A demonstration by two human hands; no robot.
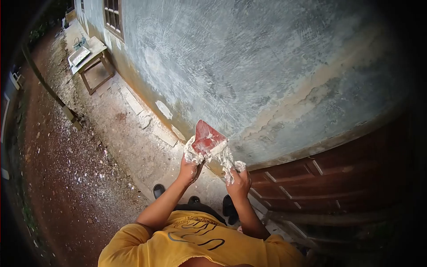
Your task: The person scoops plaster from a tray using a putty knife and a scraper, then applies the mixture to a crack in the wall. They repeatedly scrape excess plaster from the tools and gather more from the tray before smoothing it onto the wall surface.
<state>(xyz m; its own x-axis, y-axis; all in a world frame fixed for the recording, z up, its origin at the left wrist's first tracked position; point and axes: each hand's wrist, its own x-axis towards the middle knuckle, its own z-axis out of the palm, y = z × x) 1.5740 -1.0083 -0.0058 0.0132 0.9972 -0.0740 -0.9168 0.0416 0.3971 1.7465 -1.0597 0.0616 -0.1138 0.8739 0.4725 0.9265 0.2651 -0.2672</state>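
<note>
In the middle of the head view, a red triangular putty blade (207, 135) points up and away, its lower edge thick with white putty (221, 151). My left hand (190, 170) is closed at the blade's lower left, its fingers partly hidden by putty. Just to the right, my right hand (239, 181) has its fingers closed around something coated in putty; its kind is hidden. Clumps of putty stretch between the blade and this hand. Both hands are in front of the grey wall (249, 58), close to its base.
A wooden table (95, 46) stands along the wall at upper left, bearing a white tray (80, 56). A pole (46, 84) rises left of the paved strip (120, 113). Dark red wooden panels (320, 178) are on the right. My shoes (159, 191) are below.
</note>
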